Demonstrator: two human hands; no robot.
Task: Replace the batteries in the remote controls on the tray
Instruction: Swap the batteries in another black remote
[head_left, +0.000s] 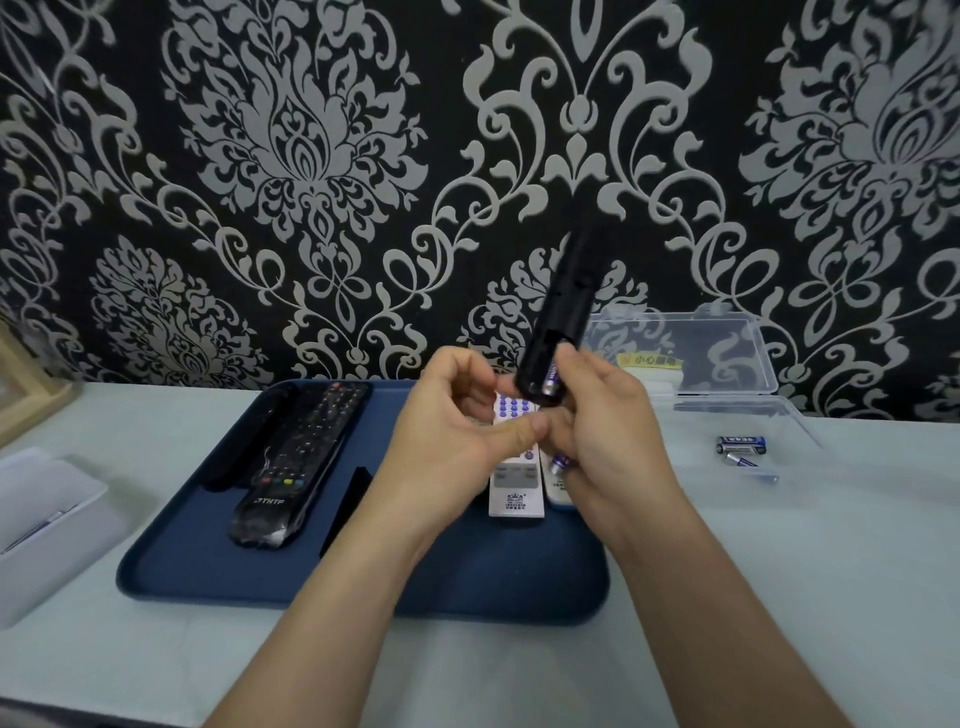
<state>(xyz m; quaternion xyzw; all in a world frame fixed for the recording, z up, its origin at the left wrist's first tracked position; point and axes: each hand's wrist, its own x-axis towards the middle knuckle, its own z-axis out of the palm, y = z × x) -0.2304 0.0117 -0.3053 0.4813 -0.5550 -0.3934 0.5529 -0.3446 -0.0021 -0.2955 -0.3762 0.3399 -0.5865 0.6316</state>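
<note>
Remote (563, 317): black, tilted up over tray (363, 587), battery (549, 385) showing.
Right grip (597, 431): clasping its lower end.
Left grip (457, 431): curled alongside; can't tell what's inside.

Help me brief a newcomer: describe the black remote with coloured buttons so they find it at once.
Find the blue tray on the pale table. Two black remotes lie on its left side. The right remote shows coloured buttons and shiny plastic wrap; its neighbour is plain.
</note>
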